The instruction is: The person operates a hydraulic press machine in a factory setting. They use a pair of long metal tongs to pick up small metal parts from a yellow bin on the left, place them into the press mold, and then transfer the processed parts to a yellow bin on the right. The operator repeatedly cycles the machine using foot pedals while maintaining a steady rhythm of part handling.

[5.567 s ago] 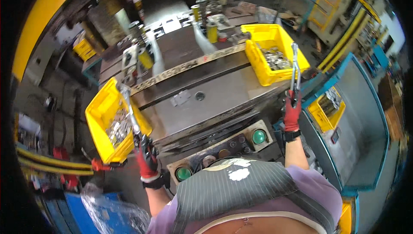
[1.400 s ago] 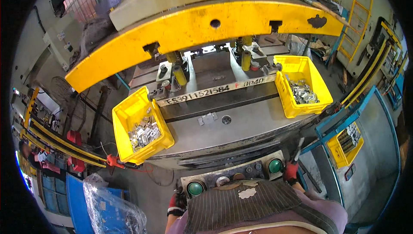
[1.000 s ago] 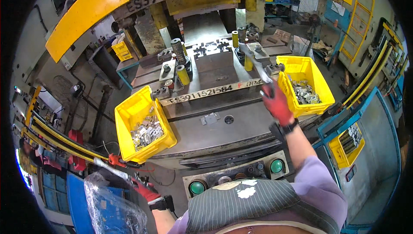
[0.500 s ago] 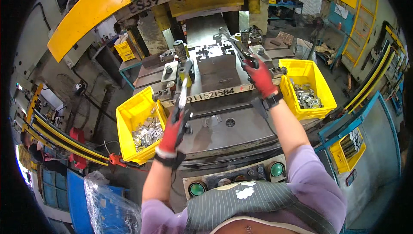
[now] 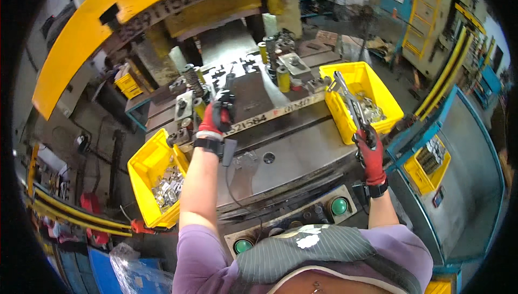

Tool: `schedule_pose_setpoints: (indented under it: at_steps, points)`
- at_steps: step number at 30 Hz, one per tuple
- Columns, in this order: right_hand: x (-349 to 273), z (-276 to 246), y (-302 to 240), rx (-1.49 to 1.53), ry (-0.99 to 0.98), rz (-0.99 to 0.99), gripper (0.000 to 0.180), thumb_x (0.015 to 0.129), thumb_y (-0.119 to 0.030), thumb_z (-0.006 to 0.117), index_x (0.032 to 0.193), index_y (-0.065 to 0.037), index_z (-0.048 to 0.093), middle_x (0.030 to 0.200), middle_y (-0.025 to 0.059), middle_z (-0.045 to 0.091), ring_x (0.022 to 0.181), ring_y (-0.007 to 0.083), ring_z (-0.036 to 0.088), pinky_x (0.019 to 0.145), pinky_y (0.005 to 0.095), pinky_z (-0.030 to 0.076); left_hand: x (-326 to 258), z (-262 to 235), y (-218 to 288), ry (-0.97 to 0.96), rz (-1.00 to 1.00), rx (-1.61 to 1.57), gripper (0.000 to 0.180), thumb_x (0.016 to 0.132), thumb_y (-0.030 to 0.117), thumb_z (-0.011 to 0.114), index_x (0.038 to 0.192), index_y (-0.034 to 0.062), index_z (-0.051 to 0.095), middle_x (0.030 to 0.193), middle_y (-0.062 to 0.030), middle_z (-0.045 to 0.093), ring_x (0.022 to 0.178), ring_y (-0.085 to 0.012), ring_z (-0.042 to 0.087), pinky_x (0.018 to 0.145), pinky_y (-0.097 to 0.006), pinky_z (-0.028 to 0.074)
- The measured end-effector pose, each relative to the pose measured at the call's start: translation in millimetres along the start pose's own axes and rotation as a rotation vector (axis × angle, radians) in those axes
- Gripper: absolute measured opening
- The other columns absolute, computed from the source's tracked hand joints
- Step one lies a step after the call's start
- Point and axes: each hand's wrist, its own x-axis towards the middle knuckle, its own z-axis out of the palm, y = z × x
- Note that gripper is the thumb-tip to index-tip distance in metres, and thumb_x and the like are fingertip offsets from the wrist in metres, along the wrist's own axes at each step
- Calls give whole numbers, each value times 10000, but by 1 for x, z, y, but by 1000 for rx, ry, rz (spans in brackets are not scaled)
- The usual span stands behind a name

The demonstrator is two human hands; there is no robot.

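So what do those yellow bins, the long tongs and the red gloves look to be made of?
The right yellow bin and the left yellow bin look like moulded plastic: even colour, dull sheen, thick rims. The long tongs in the right hand look like bare metal, silvery grey and shiny. The red gloves look like coated fabric, matte and creased, as on the left hand; the coating is unclear.

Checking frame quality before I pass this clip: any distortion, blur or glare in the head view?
Head view: strong fisheye bending, with the yellow press beam arcing and a black rim at the corners; left hand and right hand are reasonably sharp; the background at top right looks washed out and soft; metal parts in the right yellow bin glint.
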Motion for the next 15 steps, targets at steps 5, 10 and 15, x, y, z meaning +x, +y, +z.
schedule_pose_setpoints:
  at_steps: [5, 10, 15]
  points:
    - [-3, -30, 29, -231, 237, -296, 484, 784, -69, 615, 1226, -15, 425, 940, 41, 565, 814, 95, 536, 722, 235, 431, -13, 3, 18, -247, -354, -544, 99, 870, 99, 454, 786, 63, 493, 687, 4, 460, 529, -52, 450, 454, -157, 411]
    - [-18, -54, 78, -617, 299, -165, 529, 746, -101, 643, 1215, -9, 417, 971, 103, 570, 842, 150, 554, 754, 268, 429, -24, 16, 5, -207, -206, -302, 21, 852, 101, 499, 838, 90, 509, 717, 15, 464, 562, -54, 443, 515, -178, 431]
    - [-13, -56, 102, -395, 343, -266, 480, 772, -56, 611, 1206, 4, 417, 948, 94, 574, 852, 138, 547, 778, 269, 421, -6, 16, -35, 18, 36, 118, 69, 875, 184, 494, 849, 125, 516, 691, 49, 481, 563, -59, 442, 497, -191, 369]
